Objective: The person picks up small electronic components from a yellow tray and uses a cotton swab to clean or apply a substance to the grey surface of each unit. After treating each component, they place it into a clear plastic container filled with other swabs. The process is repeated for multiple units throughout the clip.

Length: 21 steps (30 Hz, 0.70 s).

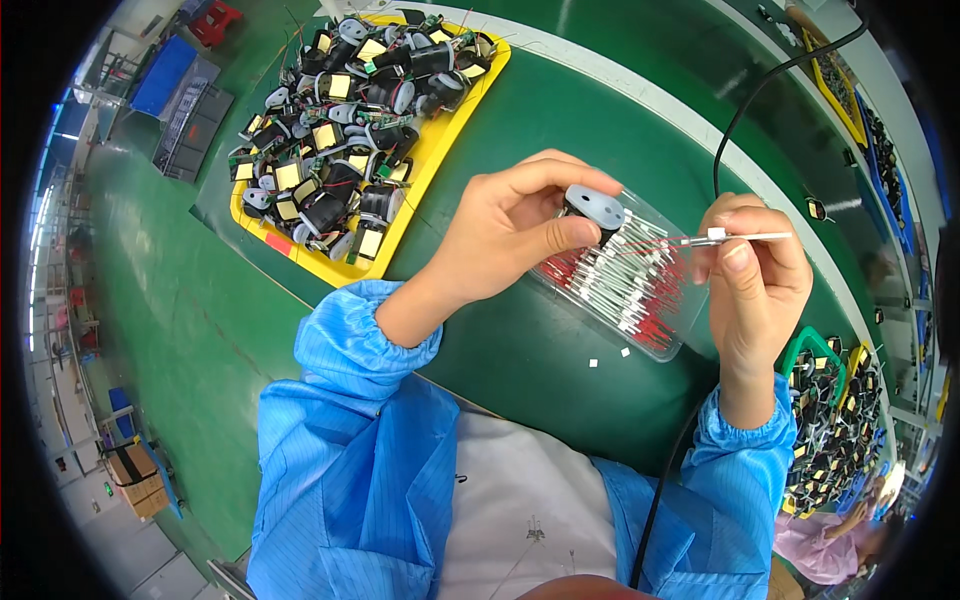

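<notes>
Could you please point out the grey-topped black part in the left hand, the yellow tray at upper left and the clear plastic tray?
Grey-topped black part (599, 206), head view: on its grey top.
Yellow tray (433, 150), head view: on its right-hand wall.
Clear plastic tray (662, 354), head view: on its lower rim.

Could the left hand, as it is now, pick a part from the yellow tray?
Probably not: the left hand holds a grey-topped black part, though nothing visible blocks the way to the yellow tray.
</notes>
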Available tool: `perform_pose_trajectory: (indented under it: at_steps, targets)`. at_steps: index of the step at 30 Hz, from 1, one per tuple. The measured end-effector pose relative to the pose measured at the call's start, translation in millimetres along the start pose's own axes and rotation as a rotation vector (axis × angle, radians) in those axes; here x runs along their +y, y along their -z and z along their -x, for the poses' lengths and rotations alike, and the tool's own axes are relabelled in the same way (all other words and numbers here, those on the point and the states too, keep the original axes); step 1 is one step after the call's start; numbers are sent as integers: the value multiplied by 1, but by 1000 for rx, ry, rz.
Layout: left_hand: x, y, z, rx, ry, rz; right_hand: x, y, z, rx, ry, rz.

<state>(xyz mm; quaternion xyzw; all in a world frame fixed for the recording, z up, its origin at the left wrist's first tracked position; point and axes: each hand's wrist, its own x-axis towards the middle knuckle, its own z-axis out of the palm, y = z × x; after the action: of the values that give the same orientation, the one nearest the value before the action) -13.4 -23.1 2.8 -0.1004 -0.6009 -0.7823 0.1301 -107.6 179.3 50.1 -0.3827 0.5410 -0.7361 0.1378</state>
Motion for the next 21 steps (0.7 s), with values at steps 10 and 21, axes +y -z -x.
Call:
perform_pose_trajectory:
  at_steps: [10, 21]
  targets:
    - [-1, -6, 3, -29, -127, -52, 1, -4, -2, -33, 233, 290]
    - [1, -4, 3, -54, -146, -126, -1, -6, -4, -31, 257, 380]
